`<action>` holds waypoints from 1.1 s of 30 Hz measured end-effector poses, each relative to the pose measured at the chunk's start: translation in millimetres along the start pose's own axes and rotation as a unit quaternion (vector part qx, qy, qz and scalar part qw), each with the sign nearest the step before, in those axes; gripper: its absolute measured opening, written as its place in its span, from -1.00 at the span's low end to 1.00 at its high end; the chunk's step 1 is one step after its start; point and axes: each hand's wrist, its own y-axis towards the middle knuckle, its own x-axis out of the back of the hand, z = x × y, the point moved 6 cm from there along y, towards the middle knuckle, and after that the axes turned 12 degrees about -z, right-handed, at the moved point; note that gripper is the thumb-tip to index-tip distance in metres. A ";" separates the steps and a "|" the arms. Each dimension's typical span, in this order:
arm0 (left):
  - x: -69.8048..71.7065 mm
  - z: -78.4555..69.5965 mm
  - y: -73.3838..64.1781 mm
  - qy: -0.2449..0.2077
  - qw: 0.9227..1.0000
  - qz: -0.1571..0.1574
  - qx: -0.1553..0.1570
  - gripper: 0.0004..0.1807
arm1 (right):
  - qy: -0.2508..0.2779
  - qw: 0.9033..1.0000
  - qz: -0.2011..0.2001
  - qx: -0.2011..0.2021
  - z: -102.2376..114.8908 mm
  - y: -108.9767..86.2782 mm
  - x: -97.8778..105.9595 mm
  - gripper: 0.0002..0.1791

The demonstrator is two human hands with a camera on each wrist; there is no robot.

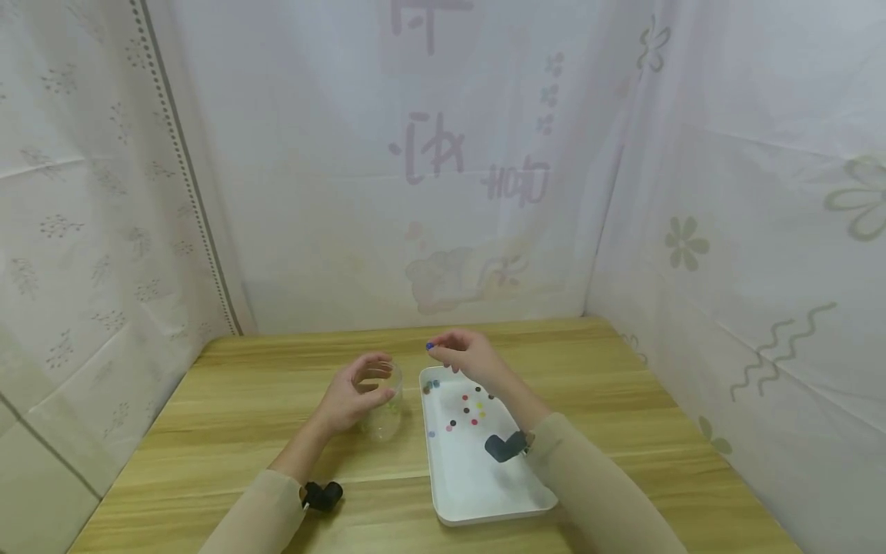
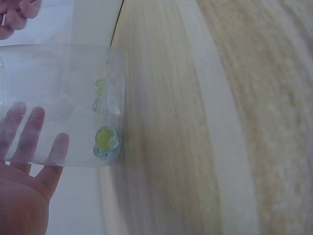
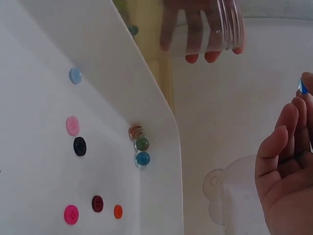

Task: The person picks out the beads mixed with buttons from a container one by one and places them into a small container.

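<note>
Blue marble, pinched by the right hand, could slip out, being round and glassy; the left hand grips the jar.

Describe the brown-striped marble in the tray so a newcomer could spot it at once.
In the head view, find the white tray right of the clear jar. Its far left corner holds three marbles close together. The brown-striped marble is the one nearest the jar; its stripes set it apart from the green marble and the blue marble beside it.
</note>
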 end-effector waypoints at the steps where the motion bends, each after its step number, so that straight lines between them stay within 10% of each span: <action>1: -0.2 -0.2 -0.2 0.000 1.000 0.000 0.001 -0.39 | 0.004 1.000 -0.001 0.004 2.7 0.6 -0.5 -0.72; 33: -0.3 -0.4 -0.5 -0.004 1.000 0.005 0.008 -0.38 | 0.062 0.996 0.050 0.029 64.2 3.3 -31.2 -0.74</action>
